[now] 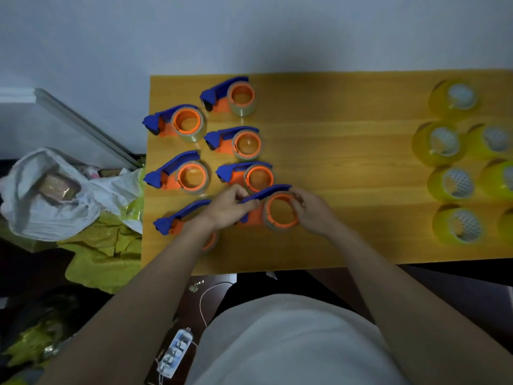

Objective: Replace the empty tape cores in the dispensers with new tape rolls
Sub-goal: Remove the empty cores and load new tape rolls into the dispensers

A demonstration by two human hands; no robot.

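Note:
Several blue-and-orange tape dispensers lie on the left half of the wooden table (347,162). The nearest-centre dispenser (274,201) is held by both hands. My left hand (230,208) grips its blue handle. My right hand (312,211) clasps the right side of its orange hub, which carries a thin brownish core (280,211). Another dispenser (177,218) lies partly under my left wrist. Several new yellow tape rolls (444,143) stand at the table's right end.
A white plastic bag (55,190) holding a wrapped brown item sits on the floor left of the table, on yellow-green wrapping (102,254). A small device with a white cable (177,348) lies below the table's near edge. A wall stands behind the table.

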